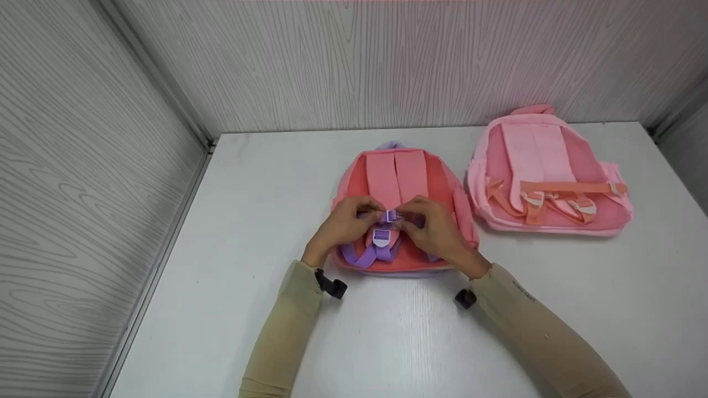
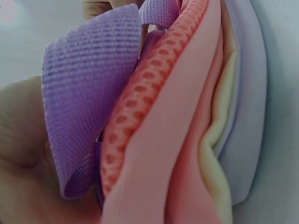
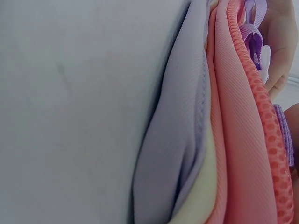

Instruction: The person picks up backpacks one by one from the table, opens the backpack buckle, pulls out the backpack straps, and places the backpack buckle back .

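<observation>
A coral backpack (image 1: 381, 177) lies with its shoulder straps up in the middle of the table. Above its back panel, my left hand (image 1: 349, 222) and right hand (image 1: 436, 231) meet at a small white buckle (image 1: 390, 216) on a purple webbing strap. Thumb and fingers of each hand pinch there, one from either side. Just below hangs another white buckle (image 1: 381, 237) with purple webbing. In the left wrist view, a broad loop of purple webbing (image 2: 88, 79) stands before the palm, beside the coral mesh (image 2: 145, 79). Fingertip contact is too small to make out exactly.
A pink backpack (image 1: 539, 149) with orange straps lies to the right, close beside the coral one. Behind the white table (image 1: 265, 182) rises a wood-grain panel (image 1: 354, 66), with another at the left. Lavender fabric (image 3: 177, 126) shows along the coral backpack's underside.
</observation>
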A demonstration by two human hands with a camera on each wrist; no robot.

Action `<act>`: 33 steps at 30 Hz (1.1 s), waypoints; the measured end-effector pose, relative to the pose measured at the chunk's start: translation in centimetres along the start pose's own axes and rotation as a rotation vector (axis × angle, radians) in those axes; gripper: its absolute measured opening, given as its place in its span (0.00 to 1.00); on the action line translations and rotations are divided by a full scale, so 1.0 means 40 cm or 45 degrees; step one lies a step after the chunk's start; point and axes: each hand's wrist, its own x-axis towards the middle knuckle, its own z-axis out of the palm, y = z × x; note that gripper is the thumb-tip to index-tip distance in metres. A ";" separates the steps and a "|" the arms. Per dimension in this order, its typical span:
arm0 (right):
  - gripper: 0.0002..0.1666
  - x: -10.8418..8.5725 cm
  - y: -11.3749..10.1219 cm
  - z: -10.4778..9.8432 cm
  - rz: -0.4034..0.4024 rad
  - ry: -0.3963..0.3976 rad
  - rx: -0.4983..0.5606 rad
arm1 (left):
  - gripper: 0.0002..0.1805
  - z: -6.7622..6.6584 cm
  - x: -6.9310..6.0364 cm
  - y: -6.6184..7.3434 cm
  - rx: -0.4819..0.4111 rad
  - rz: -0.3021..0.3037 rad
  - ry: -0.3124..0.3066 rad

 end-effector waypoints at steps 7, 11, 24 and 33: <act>0.14 0.001 0.000 -0.001 0.005 -0.011 -0.021 | 0.10 0.004 0.001 -0.001 0.014 0.005 0.002; 0.13 0.001 0.002 -0.001 0.000 -0.010 -0.014 | 0.10 0.002 0.001 0.002 0.003 0.011 -0.005; 0.13 0.012 -0.001 0.001 -0.013 0.000 -0.013 | 0.09 0.013 0.006 0.008 -0.027 0.042 0.023; 0.14 0.008 0.001 0.005 0.013 0.006 -0.014 | 0.09 0.019 0.005 0.008 -0.028 0.062 0.007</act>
